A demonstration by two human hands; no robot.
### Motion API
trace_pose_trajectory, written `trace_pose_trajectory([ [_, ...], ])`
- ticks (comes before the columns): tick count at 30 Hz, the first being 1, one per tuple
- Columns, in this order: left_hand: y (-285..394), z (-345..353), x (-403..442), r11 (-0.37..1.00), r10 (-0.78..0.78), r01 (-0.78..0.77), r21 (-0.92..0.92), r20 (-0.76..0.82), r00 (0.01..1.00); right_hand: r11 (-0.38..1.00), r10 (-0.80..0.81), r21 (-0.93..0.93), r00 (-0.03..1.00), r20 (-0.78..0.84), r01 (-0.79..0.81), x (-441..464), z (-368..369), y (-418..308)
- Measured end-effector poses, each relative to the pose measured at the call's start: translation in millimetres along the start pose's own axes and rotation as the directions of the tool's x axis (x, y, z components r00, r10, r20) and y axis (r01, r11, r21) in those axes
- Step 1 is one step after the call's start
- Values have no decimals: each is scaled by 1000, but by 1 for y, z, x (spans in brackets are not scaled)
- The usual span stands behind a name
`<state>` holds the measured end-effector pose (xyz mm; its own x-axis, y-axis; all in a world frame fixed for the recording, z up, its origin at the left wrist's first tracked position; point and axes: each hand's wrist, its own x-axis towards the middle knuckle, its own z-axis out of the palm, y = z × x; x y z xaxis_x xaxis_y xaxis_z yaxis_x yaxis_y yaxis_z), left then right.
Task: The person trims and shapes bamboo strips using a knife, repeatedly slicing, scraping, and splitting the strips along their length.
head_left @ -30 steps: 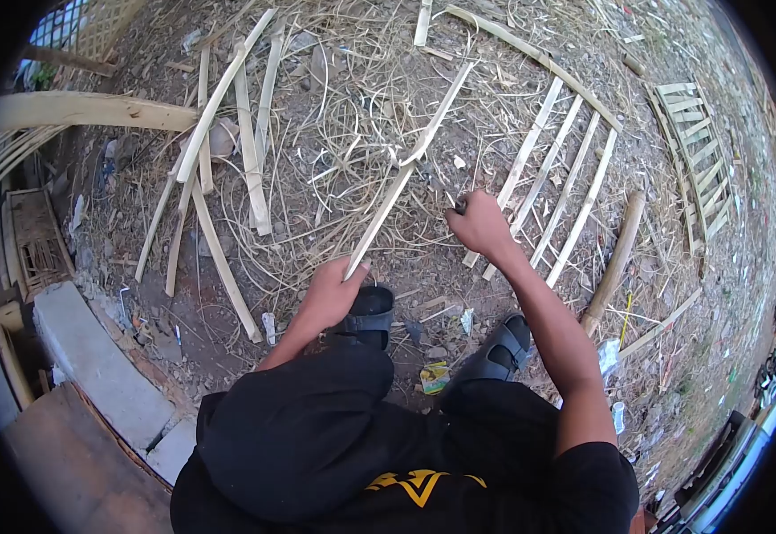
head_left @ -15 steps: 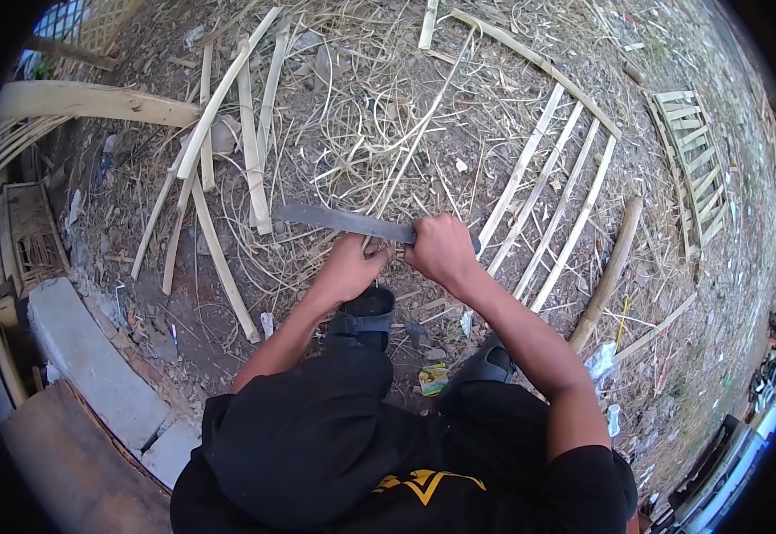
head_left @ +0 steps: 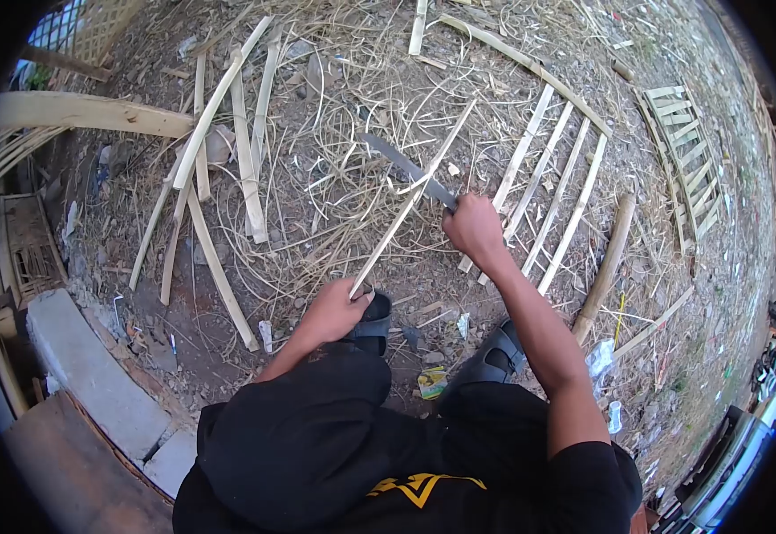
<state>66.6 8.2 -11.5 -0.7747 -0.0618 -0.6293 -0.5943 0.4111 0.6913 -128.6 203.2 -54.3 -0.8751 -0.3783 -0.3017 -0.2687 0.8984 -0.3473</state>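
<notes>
My left hand [head_left: 336, 311] is closed around the near end of a long, thin bamboo strip [head_left: 388, 242], just above my left sandal. The strip slants up and away to the right. My right hand [head_left: 475, 230] grips the handle of a machete [head_left: 401, 163], whose dark blade points up and to the left. The blade crosses the strip partway along, and a thin shaving [head_left: 403, 188] curls off beside it. Most of the handle is hidden in my fist.
Bamboo slats lie fanned out at the left [head_left: 214, 267] and right [head_left: 548, 191]. A bamboo pole [head_left: 608, 267] rests by my right leg. Curly shavings cover the ground. Concrete blocks [head_left: 98, 365] stand at the left, and a slatted bamboo frame [head_left: 686, 160] lies at the far right.
My right hand has moved the machete outward and right along the strip, away from my left hand. My left hand has drawn back slightly toward me, still holding the strip.
</notes>
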Motion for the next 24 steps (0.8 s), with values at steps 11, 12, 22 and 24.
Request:
trace_pose_trajectory([
  [11,16,2,7,998,53,-55,-38,-47,997,978,-91,197,994,66,76,-35,-39,-36],
  [12,16,1,8,997,70,-73,-34,-65,995,977,-94,198,994,63,80,-41,-35,-40],
  [22,18,3,-14,975,-53,48,-216,-21,998,992,-96,-92,989,-111,86,17,-48,3],
  [24,9,3,-11,985,-54,48,-166,-33,998,965,122,228,991,56,-131,9,-34,-7],
])
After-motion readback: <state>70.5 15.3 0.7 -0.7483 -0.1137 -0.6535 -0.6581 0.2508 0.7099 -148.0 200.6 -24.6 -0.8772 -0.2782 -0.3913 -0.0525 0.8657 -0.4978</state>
